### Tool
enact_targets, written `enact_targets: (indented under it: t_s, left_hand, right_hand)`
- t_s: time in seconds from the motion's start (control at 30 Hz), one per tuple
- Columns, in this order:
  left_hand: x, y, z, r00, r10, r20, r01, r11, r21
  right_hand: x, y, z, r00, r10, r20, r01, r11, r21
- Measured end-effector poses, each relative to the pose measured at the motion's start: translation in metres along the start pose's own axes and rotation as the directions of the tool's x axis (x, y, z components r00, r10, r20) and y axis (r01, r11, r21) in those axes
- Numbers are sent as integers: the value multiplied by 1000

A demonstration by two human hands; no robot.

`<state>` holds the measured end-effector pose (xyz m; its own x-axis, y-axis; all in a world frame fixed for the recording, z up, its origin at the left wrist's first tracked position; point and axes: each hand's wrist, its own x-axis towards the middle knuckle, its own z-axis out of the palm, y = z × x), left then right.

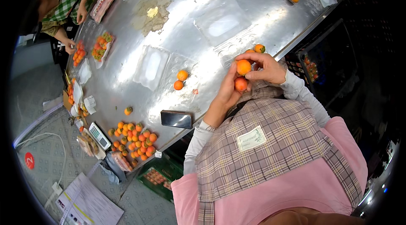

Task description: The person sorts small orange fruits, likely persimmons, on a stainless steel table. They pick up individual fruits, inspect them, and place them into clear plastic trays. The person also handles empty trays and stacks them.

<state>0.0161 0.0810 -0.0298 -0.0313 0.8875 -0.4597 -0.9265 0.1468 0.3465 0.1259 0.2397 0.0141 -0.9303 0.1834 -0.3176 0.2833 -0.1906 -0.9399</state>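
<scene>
My left hand [229, 89] holds a red-orange round fruit [241, 84] low between its fingers and palm. Just above it, my right hand [265, 67] grips an orange round fruit [244, 67] between thumb and fingers, with my left fingertips close beside it. Behind my right hand, fruits with green calyxes, one of them at the right [259, 48], sit near the table edge, partly hidden. Two orange fruits [182, 75] lie on a clear plastic tray farther left. A large pile of loose orange and red fruits [138, 142] covers the table's lower left corner.
A black phone [176, 119] lies near the edge of the metal table [127, 75]. Clear trays with white pads [152, 67] are spread about. A scale [100, 136] stands beside the pile. Across the table, a co-worker's hand [69, 46] is at packed fruit. A green crate [161, 174] is below.
</scene>
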Motion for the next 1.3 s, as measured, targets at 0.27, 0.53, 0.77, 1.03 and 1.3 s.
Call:
enact_targets:
  t_s: [0.27,0.53,0.77,1.03,1.3]
  left_hand:
    - [3,-7,-27,988,40,-149,-39,999,13]
    - [-9,11,-22,948,246,-204,-260,965,-44]
    - [-22,18,-16,951,247,-184,-254,967,-17]
    - [-23,7,-35,922,307,-234,-309,951,31]
    - [-37,13,-53,956,216,-197,-281,864,-418]
  right_hand:
    - [3,22,-1,989,51,-139,-10,961,277]
    - [5,42,3,962,264,-66,-169,769,616]
    - [13,36,15,887,461,13,-310,576,757]
    - [19,34,18,851,495,173,-404,409,818]
    - [36,31,31,842,493,221,-464,451,763]
